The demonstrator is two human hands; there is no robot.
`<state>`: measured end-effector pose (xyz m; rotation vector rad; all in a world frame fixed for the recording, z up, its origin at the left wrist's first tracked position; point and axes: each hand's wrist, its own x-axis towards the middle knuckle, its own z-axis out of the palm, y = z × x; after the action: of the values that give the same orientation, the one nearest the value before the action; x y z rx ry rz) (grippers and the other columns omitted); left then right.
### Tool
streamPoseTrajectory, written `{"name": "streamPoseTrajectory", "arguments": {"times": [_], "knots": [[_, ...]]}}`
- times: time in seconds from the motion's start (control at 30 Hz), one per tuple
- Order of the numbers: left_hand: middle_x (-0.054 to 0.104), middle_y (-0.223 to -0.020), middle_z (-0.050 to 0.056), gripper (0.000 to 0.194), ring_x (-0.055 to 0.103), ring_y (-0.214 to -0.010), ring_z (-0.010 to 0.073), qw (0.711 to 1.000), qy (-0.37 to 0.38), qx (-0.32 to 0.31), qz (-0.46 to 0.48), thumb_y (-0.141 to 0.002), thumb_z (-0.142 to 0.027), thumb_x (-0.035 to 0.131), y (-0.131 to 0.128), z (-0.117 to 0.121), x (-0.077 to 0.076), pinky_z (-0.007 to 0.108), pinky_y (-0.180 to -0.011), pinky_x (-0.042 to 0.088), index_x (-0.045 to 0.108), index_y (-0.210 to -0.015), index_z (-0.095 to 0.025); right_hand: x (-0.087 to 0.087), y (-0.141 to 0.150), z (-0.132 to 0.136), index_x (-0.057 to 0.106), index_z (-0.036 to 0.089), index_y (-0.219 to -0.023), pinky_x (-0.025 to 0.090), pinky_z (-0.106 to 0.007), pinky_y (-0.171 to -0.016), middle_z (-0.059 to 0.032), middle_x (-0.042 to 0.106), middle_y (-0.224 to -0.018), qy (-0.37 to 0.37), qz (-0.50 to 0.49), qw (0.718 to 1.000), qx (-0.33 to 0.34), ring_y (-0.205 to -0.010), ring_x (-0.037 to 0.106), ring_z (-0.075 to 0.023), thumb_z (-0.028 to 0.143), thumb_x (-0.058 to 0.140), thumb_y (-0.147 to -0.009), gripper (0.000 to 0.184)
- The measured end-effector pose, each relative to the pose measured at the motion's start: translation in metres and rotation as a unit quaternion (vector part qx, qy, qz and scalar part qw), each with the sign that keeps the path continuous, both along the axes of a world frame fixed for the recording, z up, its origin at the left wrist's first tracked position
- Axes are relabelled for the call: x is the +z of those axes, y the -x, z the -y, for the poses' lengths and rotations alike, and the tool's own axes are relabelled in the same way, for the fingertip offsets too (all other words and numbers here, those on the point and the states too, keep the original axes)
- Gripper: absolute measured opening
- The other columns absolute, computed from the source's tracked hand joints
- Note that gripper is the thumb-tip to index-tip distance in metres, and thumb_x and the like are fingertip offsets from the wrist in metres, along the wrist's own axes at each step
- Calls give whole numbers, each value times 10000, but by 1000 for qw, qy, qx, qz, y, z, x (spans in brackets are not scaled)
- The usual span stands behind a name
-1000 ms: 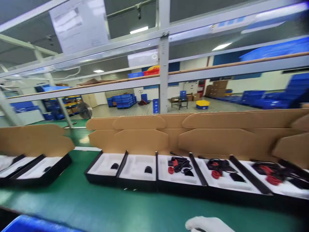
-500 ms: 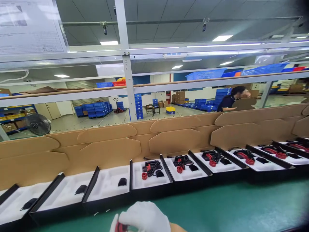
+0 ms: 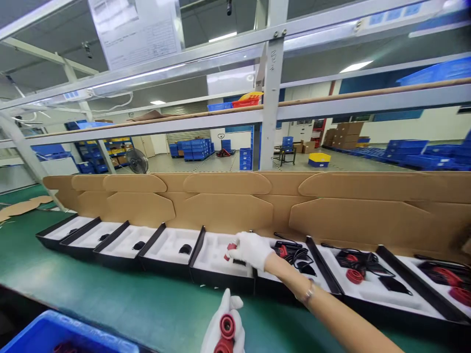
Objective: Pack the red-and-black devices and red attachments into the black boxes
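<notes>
Over the white tray (image 3: 217, 250), the right hand (image 3: 252, 249) grips a red part (image 3: 231, 246); the left hand (image 3: 225, 329) grips red rings (image 3: 227, 327).

The right hand (image 3: 251, 250), gloved, reaches forward on an outstretched bare forearm; the gloved left hand (image 3: 225, 332) sits low, fingers curled.

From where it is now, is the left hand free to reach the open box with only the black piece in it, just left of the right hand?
Probably not freely: the left hand already grips red rings, though the green table between it and that box is unobstructed.
</notes>
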<state>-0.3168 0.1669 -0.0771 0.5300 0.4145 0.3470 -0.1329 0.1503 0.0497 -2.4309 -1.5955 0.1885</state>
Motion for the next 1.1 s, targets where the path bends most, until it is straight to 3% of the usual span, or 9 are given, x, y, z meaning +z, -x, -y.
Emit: {"name": "streamPoseTrajectory", "arguments": {"times": [0.13,0.27,0.43,0.53,0.63,0.77,0.87,0.97,1.1], "knots": [[490,-586,-66,510,310,-327,47,996,39,14,73,-705,-455,841,7,-29,-13,165,-313,212,631,-1085,-185,-6,2,-71,658,134,-893,478,-299,-670,-31,655,-810,32,45,997,48,-698,593,-162,447,651,-877,313],[379,-503,-63,399,224,-294,38,988,121,91,23,-996,-459,426,9,-47,7,149,-291,108,614,-900,-121,-22,17,-100,682,122,-834,433,-302,-651,-95,686,-810,22,85,991,102,-738,639,-224,255,681,-785,142],[369,-517,-60,380,294,-332,34,968,192,163,18,-1034,-324,323,8,-55,41,114,-305,119,562,-838,-104,-22,29,-89,718,79,-798,380,-288,-656,-112,683,-797,7,115,981,157,-757,643,-220,208,529,-873,241],[393,-516,-55,356,329,-342,34,960,199,199,3,-1028,-288,336,5,-61,42,104,-308,150,559,-822,-104,-10,46,-68,719,131,-832,370,-287,-667,-85,690,-833,-23,114,974,196,-768,612,-196,256,484,-954,292],[416,-512,-38,349,386,-366,51,953,192,233,-1,-1009,-264,362,-1,-66,34,115,-311,206,558,-751,-134,-2,73,-46,672,230,-913,353,-276,-663,-7,670,-870,-84,110,940,313,-781,563,-169,400,586,-935,192],[597,-686,48,303,614,-618,158,965,93,247,-5,-905,-427,577,0,-69,26,191,-417,422,626,-802,-147,-6,102,-31,640,194,-892,308,-307,-584,-24,647,-851,-85,154,882,437,-692,519,-170,280,646,-879,88],[648,-802,38,408,638,-691,166,956,-27,292,-5,-734,-503,780,16,-77,26,193,-478,462,643,-945,-181,-3,112,-41,649,188,-825,353,-278,-578,-4,662,-802,-88,16,923,374,-676,560,-153,198,601,-876,71],[649,-794,21,687,605,-580,131,937,-117,330,-12,-620,-668,810,40,-90,28,175,-413,410,596,-1079,-203,14,117,-73,695,223,-838,418,-215,-574,43,683,-746,-57,-204,935,285,-672,624,-132,295,695,-811,77],[622,-703,-19,753,451,-352,76,925,-182,330,-47,-706,-778,661,86,-100,42,170,-310,297,494,-1199,-233,35,119,-140,716,187,-880,517,-220,-648,9,711,-777,-5,-295,896,331,-723,669,-151,500,679,-848,317]]}}
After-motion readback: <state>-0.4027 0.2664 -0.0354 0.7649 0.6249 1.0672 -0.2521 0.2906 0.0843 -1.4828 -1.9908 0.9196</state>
